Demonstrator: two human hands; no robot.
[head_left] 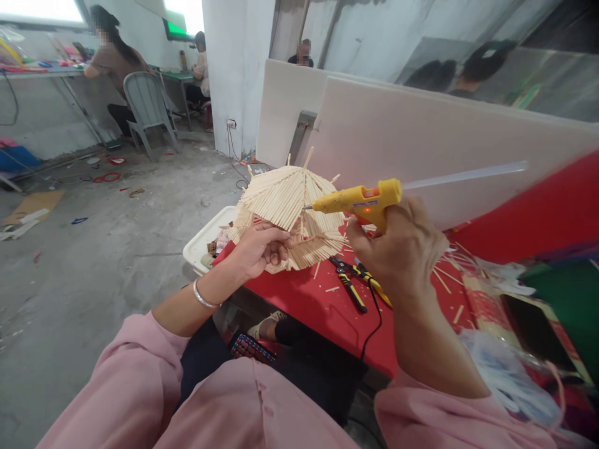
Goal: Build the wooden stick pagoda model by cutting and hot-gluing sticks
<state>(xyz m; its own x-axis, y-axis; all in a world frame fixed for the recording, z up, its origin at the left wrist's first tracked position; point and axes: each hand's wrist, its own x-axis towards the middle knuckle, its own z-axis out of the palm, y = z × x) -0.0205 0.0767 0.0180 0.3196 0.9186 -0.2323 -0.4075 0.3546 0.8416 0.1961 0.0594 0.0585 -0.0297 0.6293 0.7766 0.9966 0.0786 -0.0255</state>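
My left hand (259, 249) grips the lower edge of a small house model built of thin wooden sticks (285, 206), holding it tilted above the red table (309, 299). My right hand (405, 252) holds a yellow hot glue gun (360, 199) with a clear glue stick (463, 176) jutting out of its back. The gun's nozzle touches the stick roof near its ridge. The black cord (374, 324) hangs from the gun over the table edge.
Yellow-and-black pliers (349, 284) and loose sticks lie on the red table. A white tray (206, 240) sits at the table's left end. White boards (421, 137) stand behind. Plastic bags and packets crowd the right. People sit at far tables near a grey chair (147, 103).
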